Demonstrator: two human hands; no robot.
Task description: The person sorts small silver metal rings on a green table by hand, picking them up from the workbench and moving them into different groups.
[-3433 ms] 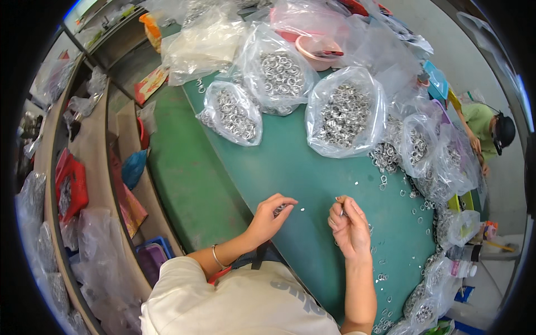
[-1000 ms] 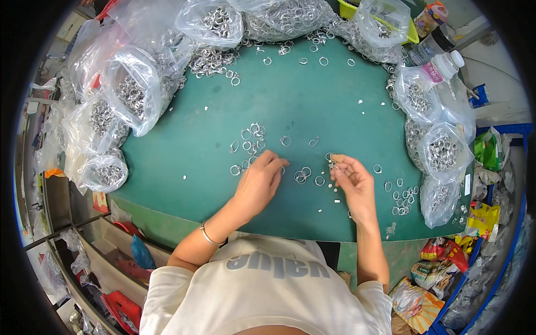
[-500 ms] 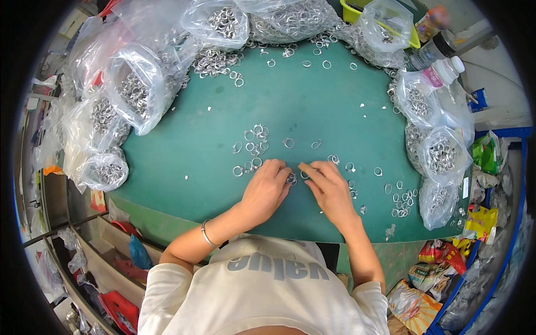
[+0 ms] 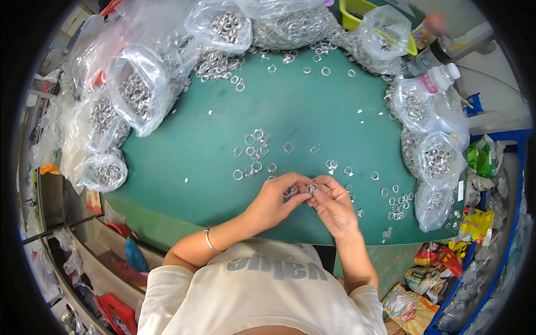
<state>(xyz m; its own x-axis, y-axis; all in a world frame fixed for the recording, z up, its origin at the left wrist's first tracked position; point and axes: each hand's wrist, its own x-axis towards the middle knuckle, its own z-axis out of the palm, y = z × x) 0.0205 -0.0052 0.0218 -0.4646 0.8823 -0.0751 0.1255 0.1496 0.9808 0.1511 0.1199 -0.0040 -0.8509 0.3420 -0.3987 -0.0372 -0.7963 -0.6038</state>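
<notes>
My left hand (image 4: 277,198) is closed around several silver rings, partly hidden by its fingers. Between the fingertips of both hands sits one silver ring (image 4: 311,189), which my right hand (image 4: 336,210) pinches from the other side, palm partly turned up. Beyond my left hand, a loose cluster of rings (image 4: 257,149) lies on the green tabletop (image 4: 223,195). Single rings lie farther out, among them one ring (image 4: 288,147) and a tilted ring (image 4: 315,148). To the right of my right hand are a few more rings (image 4: 331,164).
Clear plastic bags full of rings line the left (image 4: 135,92), back (image 4: 296,22) and right side (image 4: 435,159). Another group of rings (image 4: 398,204) lies near the right edge. At the back right stand a yellow-green basket (image 4: 353,19) and a white-capped bottle (image 4: 441,77). Drawers (image 4: 103,251) flank the lower left.
My hands have come together and drawn slightly nearer to me. My right hand has turned its palm upward, and a ring now shows between the fingertips. Another ring lies uncovered beyond my left hand.
</notes>
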